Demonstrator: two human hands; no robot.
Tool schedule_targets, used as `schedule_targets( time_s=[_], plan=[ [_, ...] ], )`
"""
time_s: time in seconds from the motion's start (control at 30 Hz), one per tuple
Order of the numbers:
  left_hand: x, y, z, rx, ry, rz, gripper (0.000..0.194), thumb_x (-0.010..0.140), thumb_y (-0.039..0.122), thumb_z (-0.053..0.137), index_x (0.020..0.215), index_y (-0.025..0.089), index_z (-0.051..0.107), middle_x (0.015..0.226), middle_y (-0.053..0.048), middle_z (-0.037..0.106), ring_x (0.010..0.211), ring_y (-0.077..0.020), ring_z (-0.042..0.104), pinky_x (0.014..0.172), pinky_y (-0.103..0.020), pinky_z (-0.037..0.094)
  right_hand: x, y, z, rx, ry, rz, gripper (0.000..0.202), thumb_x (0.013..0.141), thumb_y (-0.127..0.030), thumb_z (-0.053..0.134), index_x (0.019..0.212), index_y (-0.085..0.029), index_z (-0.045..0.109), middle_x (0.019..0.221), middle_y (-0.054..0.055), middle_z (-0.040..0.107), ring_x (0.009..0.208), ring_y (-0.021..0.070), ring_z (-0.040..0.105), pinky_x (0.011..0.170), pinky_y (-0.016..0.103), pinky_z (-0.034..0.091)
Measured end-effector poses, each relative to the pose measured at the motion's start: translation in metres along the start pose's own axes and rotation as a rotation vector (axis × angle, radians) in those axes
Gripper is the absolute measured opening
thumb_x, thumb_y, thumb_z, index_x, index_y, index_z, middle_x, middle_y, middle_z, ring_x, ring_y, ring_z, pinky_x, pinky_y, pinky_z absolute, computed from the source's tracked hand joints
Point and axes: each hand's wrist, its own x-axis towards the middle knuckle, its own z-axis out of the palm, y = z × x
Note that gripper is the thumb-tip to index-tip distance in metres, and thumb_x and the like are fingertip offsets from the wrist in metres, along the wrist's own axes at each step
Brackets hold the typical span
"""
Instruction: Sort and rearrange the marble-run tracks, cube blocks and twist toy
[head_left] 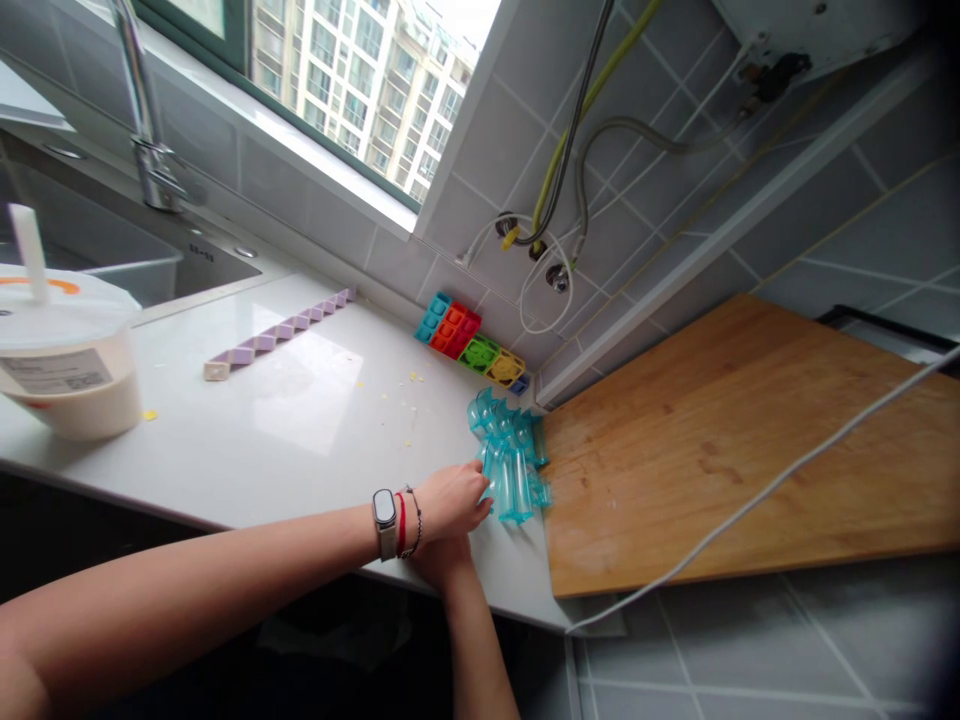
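While the left hand [452, 500] curls against translucent, rounded teal plastic pieces [513, 475], the right hand [444, 562] is mostly hidden; I cannot tell either's grip.

Glossy white countertop [300, 450], mixed load

Sealed clear plastic cup of beige drink w/ white straw [75, 385] nr front edge, L side. Slim lilac-and-white zigzag stick [281, 335] lies diag. btwn cup & tiled wall. Row of hollow plastic blocks, blue/red/green/yellow [472, 342], along wall. Clear teal plastic pcs [510, 440] clustered nr R end, just beside lg flat brown wooden board [712, 460]. Small yellow bits [151, 414] scattered: some by cup, some mid-counter.
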Motion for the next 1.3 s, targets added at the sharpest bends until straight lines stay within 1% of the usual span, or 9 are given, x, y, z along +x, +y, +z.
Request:
schedule_targets(
  time_s=[0.13,0.27,0.4,0.47,0.6,0.9,1.07,1.17,1.3],
  plan=[
    [0.000,-0.001,-0.003,0.019,-0.046,0.029,0.026,0.093,0.035,0.060,0.099,0.015,0.075,0.098,-0.013,0.069,0.082,-0.0263,0.071,0.073,-0.035,0.055,-0.001,-0.006,-0.006,-0.002,-0.068,0.038,0.070,0.086,-0.028,0.066,0.154,-0.020,0.050,0.156,0.012,0.052,0.147,0.0438,0.041,0.123,0.056,0.032],
    [-0.001,-0.001,-0.005,0.013,-0.054,0.057,0.037,0.091,0.036,0.062,0.123,0.019,0.071,0.108,-0.012,0.071,0.090,-0.0277,0.073,0.075,-0.035,0.055,0.002,-0.015,-0.011,0.000,-0.110,0.057,0.075,0.084,-0.025,0.066,0.156,-0.019,0.047,0.160,0.014,0.047,0.149,0.0458,0.038,0.124,0.063,0.025],
    [-0.006,-0.004,-0.006,-0.004,-0.015,0.040,0.048,0.096,0.043,0.057,0.139,0.024,0.063,0.113,-0.011,0.071,0.093,-0.0281,0.073,0.076,-0.035,0.055,0.005,-0.019,-0.017,0.045,-0.029,0.067,0.074,0.079,-0.022,0.067,0.152,-0.018,0.052,0.151,0.017,0.056,0.145,0.0451,0.042,0.122,0.061,0.028],
    [-0.008,-0.012,-0.011,0.000,0.041,0.065,0.048,0.100,0.048,0.050,0.140,0.023,0.062,0.112,-0.011,0.072,0.097,-0.0278,0.073,0.079,-0.035,0.054,0.005,-0.021,-0.022,0.099,0.041,0.057,0.061,0.080,-0.023,0.066,0.141,-0.017,0.063,0.132,0.017,0.068,0.132,0.0404,0.056,0.115,0.054,0.039],
    [-0.006,-0.052,-0.041,0.108,0.154,0.021,0.046,0.104,0.051,0.043,0.134,0.023,0.063,0.114,-0.008,0.073,0.105,-0.0249,0.070,0.087,-0.033,0.053,0.006,-0.026,-0.037,0.227,0.069,-0.011,0.029,0.094,-0.032,0.056,0.111,-0.020,0.077,0.077,0.005,0.072,0.078,0.0240,0.068,0.082,0.034,0.051],
    [-0.004,-0.196,-0.143,0.391,0.328,-0.523,0.057,0.089,0.037,0.059,0.137,0.006,0.060,0.143,-0.028,0.054,0.133,-0.0447,0.048,0.106,-0.055,0.039,0.005,-0.030,-0.040,0.301,0.188,-0.057,0.021,0.096,-0.031,0.058,0.103,-0.024,0.077,0.070,-0.001,0.068,0.067,0.0160,0.063,0.071,0.024,0.043],
    [-0.025,-0.243,-0.155,0.458,0.400,-0.805,0.069,0.086,0.040,0.063,0.144,0.006,0.051,0.156,-0.033,0.038,0.144,-0.0535,0.028,0.109,-0.069,0.024,0.006,-0.029,-0.040,0.305,0.198,-0.046,0.020,0.095,-0.031,0.059,0.102,-0.024,0.077,0.069,-0.001,0.067,0.067,0.0160,0.063,0.070,0.024,0.042],
    [-0.033,-0.256,-0.154,0.403,0.405,-0.889,0.062,0.092,0.036,0.060,0.145,0.007,0.049,0.146,-0.032,0.046,0.131,-0.0478,0.043,0.103,-0.064,0.033,0.006,-0.030,-0.042,0.315,0.195,-0.036,0.020,0.095,-0.031,0.059,0.101,-0.025,0.077,0.069,-0.001,0.067,0.067,0.0159,0.063,0.070,0.024,0.042],
    [-0.038,-0.255,-0.156,0.359,0.394,-0.835,0.043,0.098,0.018,0.047,0.139,0.006,0.053,0.133,-0.025,0.055,0.119,-0.0363,0.050,0.095,-0.054,0.040,0.006,-0.031,-0.043,0.325,0.193,-0.028,0.021,0.095,-0.030,0.059,0.101,-0.025,0.078,0.069,-0.001,0.067,0.067,0.0154,0.063,0.071,0.024,0.043]
  ],
)
